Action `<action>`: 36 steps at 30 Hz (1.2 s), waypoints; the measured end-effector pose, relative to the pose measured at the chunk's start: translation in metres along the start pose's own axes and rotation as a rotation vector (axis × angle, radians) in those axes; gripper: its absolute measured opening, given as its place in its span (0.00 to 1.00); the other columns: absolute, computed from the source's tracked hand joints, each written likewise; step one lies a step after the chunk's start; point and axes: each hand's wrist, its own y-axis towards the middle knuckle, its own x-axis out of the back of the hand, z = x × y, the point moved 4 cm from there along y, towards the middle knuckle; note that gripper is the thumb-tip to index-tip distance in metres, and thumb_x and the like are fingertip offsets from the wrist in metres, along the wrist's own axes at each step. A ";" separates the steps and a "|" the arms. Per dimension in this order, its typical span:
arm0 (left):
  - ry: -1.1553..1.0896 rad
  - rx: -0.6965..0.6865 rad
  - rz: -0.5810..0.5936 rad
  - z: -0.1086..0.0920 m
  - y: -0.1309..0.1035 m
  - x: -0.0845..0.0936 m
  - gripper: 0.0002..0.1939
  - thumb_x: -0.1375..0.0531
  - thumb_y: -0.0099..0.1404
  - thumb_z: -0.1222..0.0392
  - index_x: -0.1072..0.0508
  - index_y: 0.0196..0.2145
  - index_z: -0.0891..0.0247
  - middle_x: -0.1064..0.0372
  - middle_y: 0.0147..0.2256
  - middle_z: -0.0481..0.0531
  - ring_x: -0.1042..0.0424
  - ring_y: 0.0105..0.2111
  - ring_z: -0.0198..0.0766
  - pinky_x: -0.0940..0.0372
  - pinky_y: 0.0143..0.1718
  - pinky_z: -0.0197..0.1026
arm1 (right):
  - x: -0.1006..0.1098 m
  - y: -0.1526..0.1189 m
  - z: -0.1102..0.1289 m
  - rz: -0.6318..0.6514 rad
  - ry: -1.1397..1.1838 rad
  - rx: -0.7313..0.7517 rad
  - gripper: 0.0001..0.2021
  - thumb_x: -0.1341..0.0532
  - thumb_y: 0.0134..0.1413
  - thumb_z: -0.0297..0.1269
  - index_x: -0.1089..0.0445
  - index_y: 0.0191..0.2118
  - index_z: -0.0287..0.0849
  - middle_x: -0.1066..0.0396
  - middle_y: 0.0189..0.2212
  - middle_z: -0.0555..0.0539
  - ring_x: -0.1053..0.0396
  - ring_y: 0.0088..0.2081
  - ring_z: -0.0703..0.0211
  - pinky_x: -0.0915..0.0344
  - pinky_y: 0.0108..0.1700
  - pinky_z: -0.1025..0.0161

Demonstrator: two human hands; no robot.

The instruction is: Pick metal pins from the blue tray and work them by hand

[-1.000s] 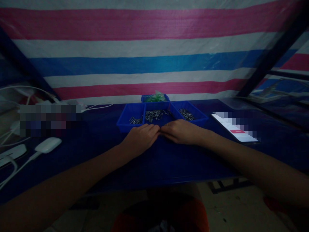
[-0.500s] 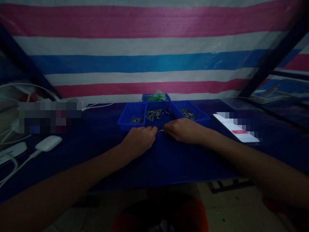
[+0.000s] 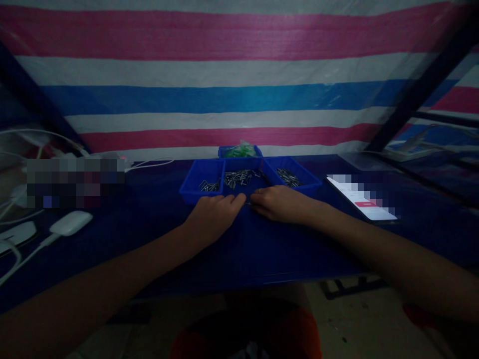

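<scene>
My left hand (image 3: 215, 217) is closed in a pinch, its thumb and forefinger tips pointing at my right hand (image 3: 279, 203), which is pinched too. In the narrow gap between the fingertips shows a small thin metal piece (image 3: 247, 203); its ends are hidden in my fingers. Both hands rest low over the table just in front of the blue bins. Short shiny metal pieces (image 3: 239, 178) lie heaped between the left bin (image 3: 191, 180) and the right bin (image 3: 305, 174). More such pieces lie inside both bins, and some in the left one look bent.
Behind stands another blue bin (image 3: 221, 151) with green things in clear plastic (image 3: 242, 149). A lit phone (image 3: 368, 205) lies on the blue table (image 3: 254, 254) at right. White cables and a white charger (image 3: 72, 223) are at left. A striped sheet (image 3: 224, 97) closes off the back.
My fingertips have come closer together, so less of the metal piece shows between them. The whole view has shifted slightly; the bins and phone stay in place on the table.
</scene>
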 end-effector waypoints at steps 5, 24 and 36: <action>0.012 -0.015 0.003 0.000 0.000 0.000 0.08 0.52 0.66 0.61 0.35 0.33 0.62 0.33 0.23 0.48 0.33 0.21 0.36 0.52 0.17 0.34 | 0.002 -0.001 0.001 -0.018 -0.026 -0.006 0.09 0.51 0.56 0.33 0.35 0.34 0.37 0.32 0.28 0.46 0.36 0.26 0.63 0.49 0.27 0.65; -0.041 0.033 0.104 0.002 -0.001 -0.010 0.07 0.52 0.62 0.66 0.34 0.35 0.63 0.32 0.24 0.51 0.31 0.21 0.39 0.47 0.17 0.35 | 0.009 -0.003 0.003 -0.059 -0.030 -0.065 0.08 0.51 0.57 0.33 0.37 0.33 0.39 0.32 0.27 0.47 0.37 0.25 0.64 0.51 0.26 0.65; -0.036 0.057 0.173 0.001 -0.001 -0.010 0.07 0.53 0.61 0.66 0.35 0.33 0.64 0.31 0.25 0.51 0.30 0.22 0.42 0.44 0.17 0.37 | 0.004 -0.002 0.000 -0.038 -0.044 -0.091 0.09 0.51 0.58 0.35 0.36 0.33 0.39 0.32 0.27 0.48 0.37 0.24 0.64 0.50 0.25 0.65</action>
